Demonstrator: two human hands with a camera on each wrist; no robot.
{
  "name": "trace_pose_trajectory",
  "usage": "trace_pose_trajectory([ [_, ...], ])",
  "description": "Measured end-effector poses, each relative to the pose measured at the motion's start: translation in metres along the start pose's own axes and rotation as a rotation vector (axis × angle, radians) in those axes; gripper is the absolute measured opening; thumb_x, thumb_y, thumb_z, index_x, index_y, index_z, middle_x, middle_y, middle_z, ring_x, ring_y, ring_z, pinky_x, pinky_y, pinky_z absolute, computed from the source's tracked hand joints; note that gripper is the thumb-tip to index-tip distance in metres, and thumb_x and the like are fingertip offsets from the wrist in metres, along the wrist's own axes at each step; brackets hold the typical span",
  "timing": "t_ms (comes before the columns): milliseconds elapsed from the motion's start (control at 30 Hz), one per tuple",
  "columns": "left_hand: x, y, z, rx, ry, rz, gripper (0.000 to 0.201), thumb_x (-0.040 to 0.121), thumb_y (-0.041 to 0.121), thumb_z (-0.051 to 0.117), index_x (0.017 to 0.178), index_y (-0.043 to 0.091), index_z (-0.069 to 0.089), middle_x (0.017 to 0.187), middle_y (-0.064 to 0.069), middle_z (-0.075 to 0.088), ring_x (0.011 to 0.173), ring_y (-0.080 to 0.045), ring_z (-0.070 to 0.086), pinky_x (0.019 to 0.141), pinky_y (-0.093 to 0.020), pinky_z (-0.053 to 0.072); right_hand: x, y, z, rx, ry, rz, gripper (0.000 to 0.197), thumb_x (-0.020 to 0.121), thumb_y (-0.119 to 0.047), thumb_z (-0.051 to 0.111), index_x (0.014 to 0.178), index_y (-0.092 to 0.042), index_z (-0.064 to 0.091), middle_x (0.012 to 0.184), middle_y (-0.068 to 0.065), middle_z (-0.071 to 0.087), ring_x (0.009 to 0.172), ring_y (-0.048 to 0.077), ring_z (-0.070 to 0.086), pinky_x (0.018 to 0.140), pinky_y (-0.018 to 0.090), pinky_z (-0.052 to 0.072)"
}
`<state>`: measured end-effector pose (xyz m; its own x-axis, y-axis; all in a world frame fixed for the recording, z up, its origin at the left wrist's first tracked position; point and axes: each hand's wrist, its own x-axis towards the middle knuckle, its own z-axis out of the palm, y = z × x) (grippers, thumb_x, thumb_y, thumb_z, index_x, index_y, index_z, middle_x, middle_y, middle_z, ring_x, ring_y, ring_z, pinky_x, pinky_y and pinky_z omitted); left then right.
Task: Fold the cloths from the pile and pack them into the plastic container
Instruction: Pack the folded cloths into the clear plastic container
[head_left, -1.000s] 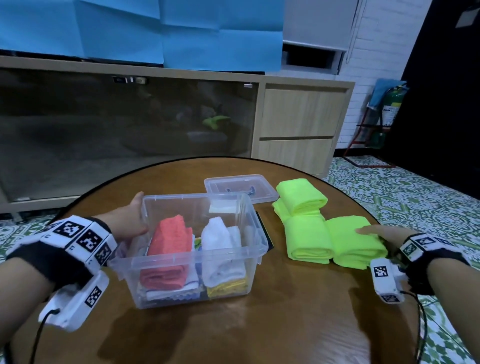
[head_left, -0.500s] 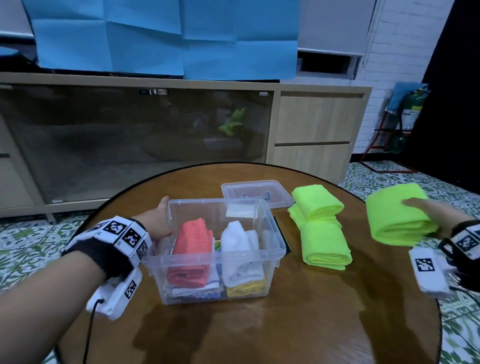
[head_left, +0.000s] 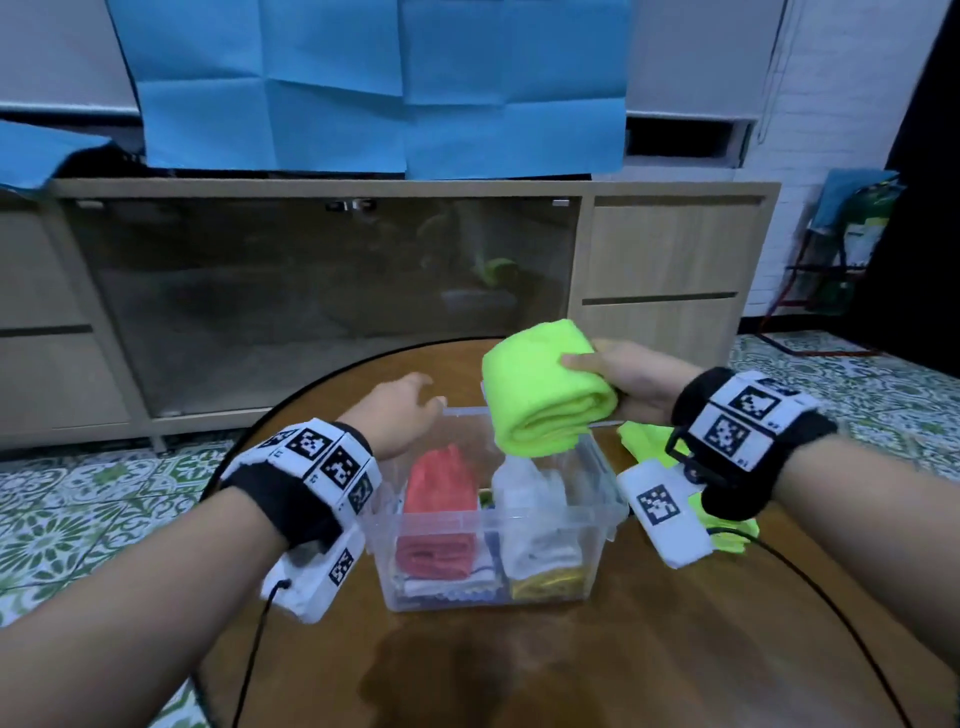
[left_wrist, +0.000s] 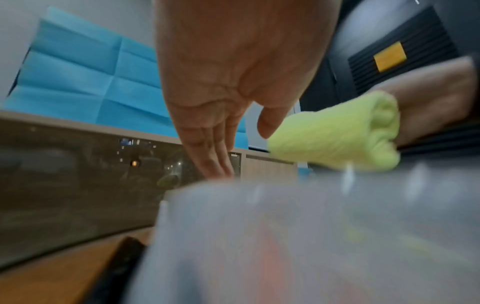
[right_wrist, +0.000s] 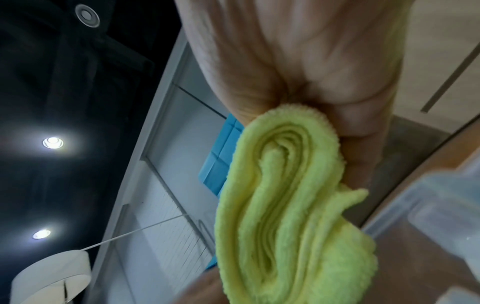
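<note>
A round wooden bench (head_left: 623, 649) stands before a long cabinet (head_left: 670, 270) with dark glass doors, blue paper sheets (head_left: 363, 83) hanging above it and patterned tiles on the floor. On the bench sits a clear plastic container (head_left: 602, 512), open at the top. Inside it a red cloth (head_left: 441, 493) lies on the left and a white cloth (head_left: 530, 499) on the right, with more folded cloths under them.

The right hand (head_left: 631, 382) holds a folded green cloth (head_left: 540, 387) above the far right part of the container, thumb on top and fingers beneath, its grip pinching the fold; the right wrist view shows the layered end of the cloth (right_wrist: 291, 216) squeezed in the palm. The left hand (head_left: 397, 415) hovers at the container's far left corner, fingers straight and together, thumb apart, holding nothing. More green cloths (head_left: 644, 441) lie on the bench right of the container, partly hidden by the right wrist.
</note>
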<state>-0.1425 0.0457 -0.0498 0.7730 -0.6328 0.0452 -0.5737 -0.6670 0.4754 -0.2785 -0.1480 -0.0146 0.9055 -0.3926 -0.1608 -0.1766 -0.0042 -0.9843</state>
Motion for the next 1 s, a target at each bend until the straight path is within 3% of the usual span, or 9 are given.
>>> trace_pose_trajectory([
  [100,-0.004,0.01,-0.002,-0.535,-0.212,-0.174,0.055,0.098,0.048,0.034,0.133,0.005,0.042,0.086,-0.012,0.061,0.07,-0.026,0.063,0.063,-0.03,0.054,0.013,0.009,0.034,0.081,-0.08,-0.026,0.026,0.1,-0.012,0.039,0.122,-0.004,0.05,0.098,0.011,0.063,0.068,0.013,0.068,0.059,0.025,0.057],
  [233,-0.001,0.004,-0.003,-0.889,-0.324,-0.171,0.056,0.09,0.054,0.047,0.132,0.016,0.045,0.114,-0.011,0.064,0.098,-0.026,0.065,0.084,-0.045,0.054,0.019,0.017,0.059,0.098,-0.126,-0.043,0.028,0.1,-0.014,0.04,0.122,-0.002,0.05,0.111,0.017,0.061,0.089,0.025,0.062,0.073,0.032,0.055],
  [300,0.003,0.0,-0.003,-0.959,-0.257,-0.172,0.086,0.076,0.047,0.07,0.144,0.022,0.024,0.127,-0.01,0.057,0.106,-0.03,0.063,0.086,-0.056,0.051,0.019,0.018,0.064,0.067,-0.134,-0.036,0.027,0.099,-0.018,0.042,0.121,-0.004,0.052,0.118,0.019,0.061,0.1,0.031,0.062,0.084,0.04,0.052],
  [400,0.007,0.003,-0.007,-0.885,-0.179,-0.172,0.098,0.085,0.031,0.066,0.149,0.026,-0.007,0.124,-0.005,0.047,0.094,-0.026,0.063,0.076,-0.047,0.056,0.016,0.017,0.063,0.046,-0.178,-0.009,0.022,0.1,-0.021,0.041,0.113,-0.01,0.054,0.108,0.012,0.064,0.091,0.024,0.064,0.073,0.034,0.057],
  [467,0.008,0.004,-0.012,-0.78,-0.144,-0.157,0.092,0.089,0.026,0.06,0.149,0.024,-0.009,0.123,-0.006,0.043,0.082,-0.019,0.06,0.061,-0.034,0.057,0.015,0.017,0.059,0.067,-0.172,0.014,0.019,0.1,-0.018,0.04,0.112,-0.011,0.052,0.102,0.009,0.062,0.085,0.021,0.062,0.07,0.033,0.056],
  [600,0.006,-0.002,-0.018,-0.785,-0.221,-0.146,0.088,0.091,0.016,0.058,0.15,0.026,-0.006,0.125,-0.008,0.042,0.09,-0.024,0.06,0.073,-0.041,0.054,0.019,0.017,0.056,0.036,-0.199,0.082,0.02,0.098,-0.009,0.04,0.114,-0.008,0.051,0.104,0.011,0.061,0.088,0.023,0.06,0.088,0.042,0.049],
  [833,0.002,-0.017,-0.007,-0.609,-0.341,-0.253,0.095,0.088,0.02,0.063,0.149,0.027,-0.01,0.142,-0.016,0.037,0.117,-0.035,0.053,0.094,-0.052,0.048,0.04,0.026,0.068,-0.206,-0.356,0.365,0.038,0.099,-0.004,0.037,0.136,0.001,0.038,0.126,0.019,0.055,0.104,0.031,0.058,0.088,0.047,0.048],
  [900,0.003,-0.016,-0.008,-0.526,-0.371,-0.259,0.091,0.087,0.025,0.064,0.15,0.024,-0.002,0.141,-0.015,0.039,0.119,-0.034,0.052,0.096,-0.05,0.047,0.046,0.024,0.069,-0.254,-0.388,0.398,0.033,0.099,-0.002,0.035,0.131,0.001,0.04,0.113,0.017,0.06,0.094,0.029,0.062,0.079,0.044,0.053],
  [1000,0.0,-0.007,-0.015,-0.211,-0.393,-0.185,0.057,0.087,0.033,0.064,0.13,0.003,0.042,0.117,-0.01,0.058,0.102,-0.026,0.06,0.085,-0.036,0.053,0.05,0.02,0.065,-0.341,-0.436,0.432,0.019,0.099,0.0,0.035,0.109,0.0,0.051,0.087,0.015,0.068,0.069,0.027,0.07,0.064,0.041,0.057],
])
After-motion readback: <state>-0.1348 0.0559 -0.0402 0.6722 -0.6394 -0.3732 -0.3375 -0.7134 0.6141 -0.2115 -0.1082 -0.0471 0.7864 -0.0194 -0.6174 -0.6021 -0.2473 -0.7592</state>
